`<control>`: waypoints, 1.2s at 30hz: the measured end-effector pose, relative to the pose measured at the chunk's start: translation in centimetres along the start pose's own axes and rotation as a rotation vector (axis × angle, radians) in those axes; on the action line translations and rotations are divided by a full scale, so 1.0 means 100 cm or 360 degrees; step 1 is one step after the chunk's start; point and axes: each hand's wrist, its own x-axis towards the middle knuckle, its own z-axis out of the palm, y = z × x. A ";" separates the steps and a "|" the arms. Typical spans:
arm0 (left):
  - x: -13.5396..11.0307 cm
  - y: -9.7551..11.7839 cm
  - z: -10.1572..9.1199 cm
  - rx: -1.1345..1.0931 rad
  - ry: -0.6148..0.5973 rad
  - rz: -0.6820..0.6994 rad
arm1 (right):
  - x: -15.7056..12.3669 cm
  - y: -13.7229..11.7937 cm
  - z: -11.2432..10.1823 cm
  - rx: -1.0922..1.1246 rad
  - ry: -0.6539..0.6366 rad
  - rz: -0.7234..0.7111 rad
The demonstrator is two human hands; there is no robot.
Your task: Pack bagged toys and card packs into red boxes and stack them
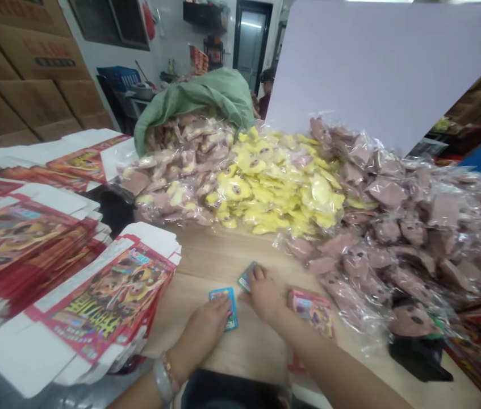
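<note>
Light wood table: plastic-wrapped pink packets, yellow packets, flat printed carton blanks, small blue cards

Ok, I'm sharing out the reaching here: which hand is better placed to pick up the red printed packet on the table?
Probably the right: the right hand lies closest to the red printed packet, while the left hand is farther off, beside a blue card.
</note>
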 end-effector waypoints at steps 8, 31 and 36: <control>-0.006 0.002 0.011 0.0099 0.0086 -0.0039 | -0.013 -0.015 0.013 -0.0135 -0.0063 -0.0345; 0.051 0.122 0.014 -0.1236 0.0595 -0.0409 | -0.102 0.022 -0.029 0.2355 0.1074 0.0812; 0.089 0.149 0.012 -0.0762 -0.0225 0.0673 | -0.176 0.126 -0.042 0.3130 0.0635 0.1012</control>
